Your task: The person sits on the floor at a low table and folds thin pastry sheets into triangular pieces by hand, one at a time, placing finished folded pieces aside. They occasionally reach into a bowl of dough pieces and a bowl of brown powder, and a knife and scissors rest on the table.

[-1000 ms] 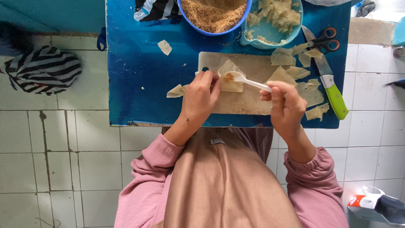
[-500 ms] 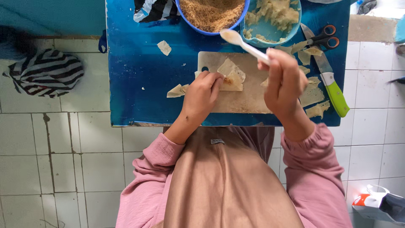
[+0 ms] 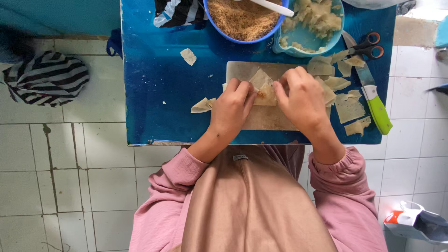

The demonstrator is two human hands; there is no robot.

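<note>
Left hand (image 3: pixel 229 108) and right hand (image 3: pixel 303 100) both pinch the wrapper (image 3: pixel 262 87), centred on the board (image 3: pixel 266 119). Risk: uneven finger pressure may tear it, spilling filling

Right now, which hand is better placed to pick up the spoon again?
Probably the right hand: the white spoon rests in the crumb bowl up and to its side, while the left hand presses the pastry wrapper on the board.

Both hands (image 3: pixel 266 105) pinch wrapper (image 3: pixel 262 88) on board (image 3: pixel 266 122).
</note>
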